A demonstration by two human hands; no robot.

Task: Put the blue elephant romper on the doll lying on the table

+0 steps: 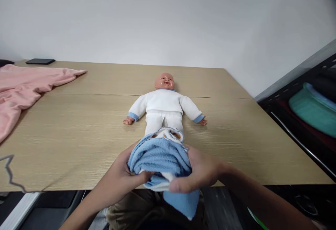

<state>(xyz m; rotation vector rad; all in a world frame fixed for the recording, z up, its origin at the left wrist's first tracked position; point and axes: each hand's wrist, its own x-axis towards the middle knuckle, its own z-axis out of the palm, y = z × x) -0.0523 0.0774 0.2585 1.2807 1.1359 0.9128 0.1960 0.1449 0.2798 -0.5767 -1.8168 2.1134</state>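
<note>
A baby doll (165, 100) in a white top with blue cuffs and white trousers lies on its back, its head toward the wall. A bunched blue terry garment (160, 154) with white edging is gathered at the doll's lower legs, hiding the feet. Whether the feet are inside it I cannot tell. My left hand (124, 172) grips the garment's left side, thumb across the front. On the other side my right hand (201, 170) is closed on it, thumb over the near edge. A blue flap (182, 202) hangs below, past the table's front edge.
The doll lies on a wooden table (86, 128) against a white wall. Pink cloth (23, 90) spreads over the left side, with a dark phone (40, 61) behind it. A grey cord (10, 174) crosses the front left edge. At right, a dark rack holds green cloth (312, 109).
</note>
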